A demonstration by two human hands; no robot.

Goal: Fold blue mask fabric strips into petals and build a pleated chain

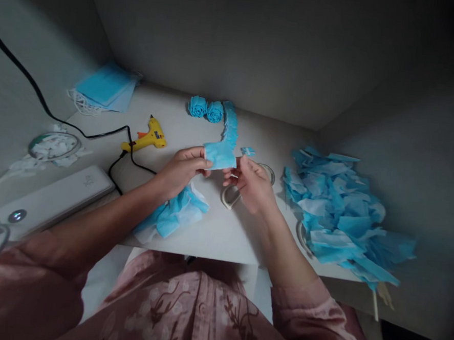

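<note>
A small blue fabric piece (220, 156) is stretched between my two hands over the middle of the table. My left hand (183, 170) pinches its left edge, thumb on top. My right hand (253, 182) has thumb and forefinger closed at its right corner. Just behind it lies a strip of overlapping folded blue pieces (231, 123), beside two rolled blue rosettes (206, 109). Scissors (231, 196) lie partly hidden under my right hand. Crumpled blue and white fabric (180, 211) sits below my left hand.
A yellow glue gun (150, 136) with a black cord lies left of centre, near a white power bank (58, 198). Flat blue masks (107, 88) are stacked back left; white scraps (55, 146) lie left. A large heap of blue pieces (343, 208) covers the right side.
</note>
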